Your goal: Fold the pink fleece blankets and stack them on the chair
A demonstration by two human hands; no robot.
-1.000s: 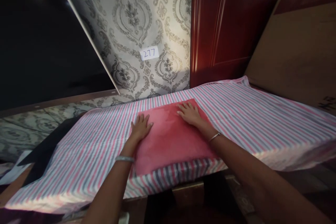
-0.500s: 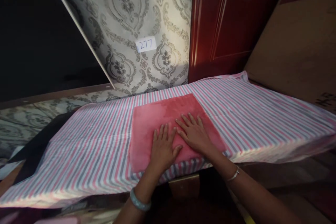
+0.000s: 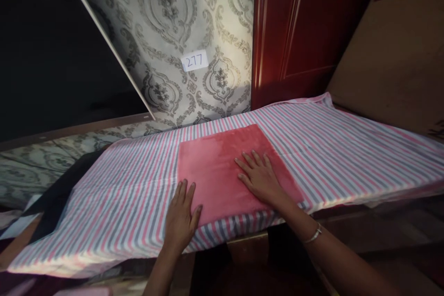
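A pink plush cloth (image 3: 215,166) lies flat and square on a striped sheet (image 3: 132,194) in pink, grey and white. My left hand (image 3: 180,215) rests palm down at the cloth's near left edge, partly over the stripes, its fingers stretched out. On the right half of the cloth lies my right hand (image 3: 260,176), flat with fingers spread. Neither hand grips anything. The pile looks darker along the back and right side of the cloth, paler at the left.
Behind the sheet is a patterned wall (image 3: 166,18) with a paper label (image 3: 194,60) reading 277. A dark screen (image 3: 62,55) stands at the left, a red wooden door panel (image 3: 294,23) at the back, and a large cardboard box (image 3: 395,60) at the right.
My left hand has slid left and a little nearer, from the middle of the pink cloth to its left edge. The right hand stays almost where it was on the cloth.
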